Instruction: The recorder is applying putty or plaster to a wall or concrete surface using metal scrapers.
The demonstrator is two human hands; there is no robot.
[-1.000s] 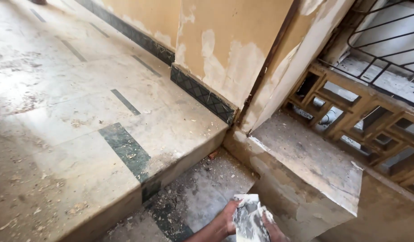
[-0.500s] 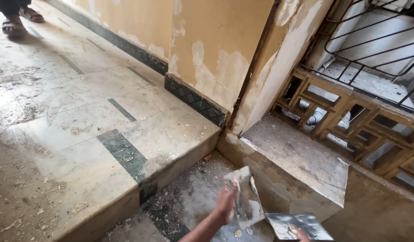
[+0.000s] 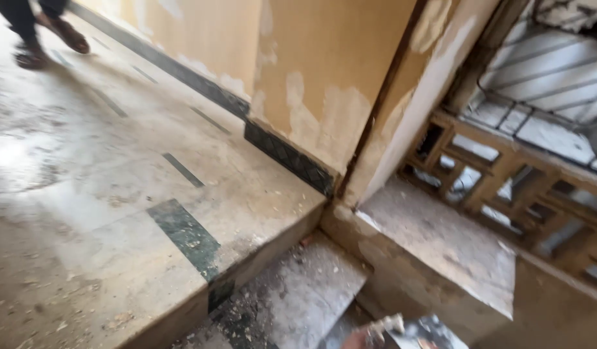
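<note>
Standing on the dusty pale marble floor (image 3: 85, 213) with its dark green inlay strips, I see a raised concrete ledge (image 3: 440, 245) below the weathered wooden railing (image 3: 505, 181). At the foot of that ledge, at the frame's bottom edge, a blurred hand (image 3: 360, 339) touches a grey plaster-caked flat tool (image 3: 418, 333); which hand it is, and its grip, I cannot tell. Plastering or scraping seems under way; bringing the tool to a surface looks due. No containers show. Someone's sandalled feet (image 3: 49, 42) pass far from the ledge.
</note>
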